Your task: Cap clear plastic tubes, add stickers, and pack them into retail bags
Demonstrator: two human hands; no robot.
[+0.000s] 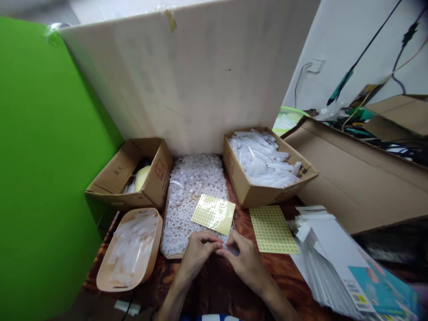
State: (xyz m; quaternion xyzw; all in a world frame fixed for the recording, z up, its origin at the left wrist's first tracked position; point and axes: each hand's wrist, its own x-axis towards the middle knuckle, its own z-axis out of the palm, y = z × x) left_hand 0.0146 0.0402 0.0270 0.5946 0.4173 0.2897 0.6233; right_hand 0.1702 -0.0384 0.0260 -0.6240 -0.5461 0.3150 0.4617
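Note:
My left hand (199,250) and my right hand (243,258) meet at the front of the table. The fingers of both are pinched on a small clear plastic piece (231,249), partly hidden by the fingertips. Just beyond them a yellow sticker sheet (214,213) lies on a shallow tray of small white pieces (182,214). A second yellow sticker sheet (273,229) is on the table to the right of my right hand.
An oval bin of clear plastic pieces (154,249) stands at the left, below an open cardboard box (160,174). Another box (245,189) holds clear tubes. Plastic sleeves (323,263) lie at the right. A white panel (200,80) rises behind, a green one (43,156) at left.

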